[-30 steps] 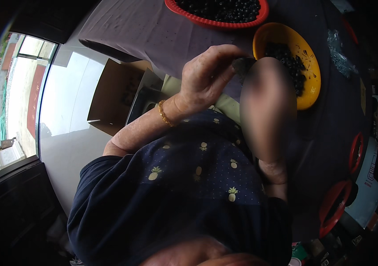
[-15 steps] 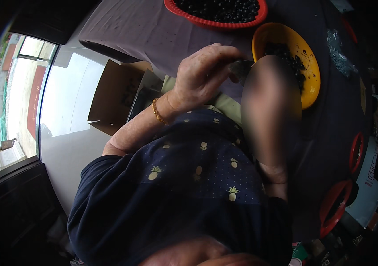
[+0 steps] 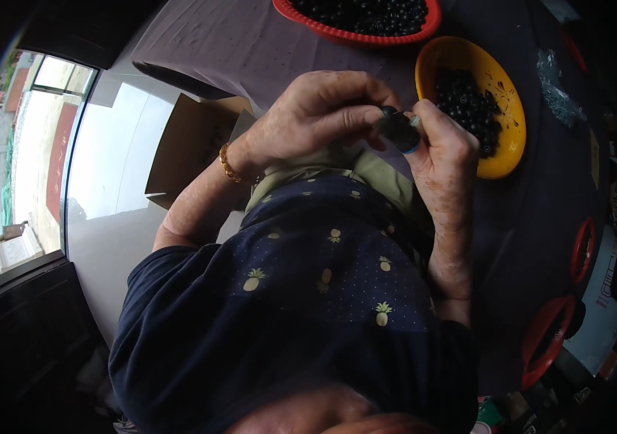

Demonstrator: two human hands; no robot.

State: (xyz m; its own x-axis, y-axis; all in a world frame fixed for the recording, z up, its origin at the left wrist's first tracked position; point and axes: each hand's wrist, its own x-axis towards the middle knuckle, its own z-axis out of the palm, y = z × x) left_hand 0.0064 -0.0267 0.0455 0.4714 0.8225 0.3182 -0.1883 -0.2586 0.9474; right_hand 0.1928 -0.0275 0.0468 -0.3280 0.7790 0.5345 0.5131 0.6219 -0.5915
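Note:
My left hand [image 3: 319,116] is closed in a pinch, thumb against forefinger, on a dark, rounded thing [image 3: 399,133] whose kind I cannot make out. The thumb and bent fingers of my right hand [image 3: 447,148] grip the same dark thing from the other side. A bit of blue shows at its lower edge, and something small and pale sits by my right thumb. Just beyond my right hand, a yellow oval bowl [image 3: 514,137] holds small, round, shiny black pieces [image 3: 467,101]. Farther off, a red bowl [image 3: 435,22] is filled with similar black pieces.
A dark cloth [image 3: 214,43] covers the table under the bowls. Crumpled clear plastic [image 3: 558,90] lies right of the yellow bowl. An open cardboard box [image 3: 185,145] stands below the table's left edge. Red stools [image 3: 547,340] are at the lower right.
My right hand, smeared beside the yellow bowl before, now shows sharply at the dark thing with its fingers bent. My left wrist has shifted left, its fingers still on the dark thing.

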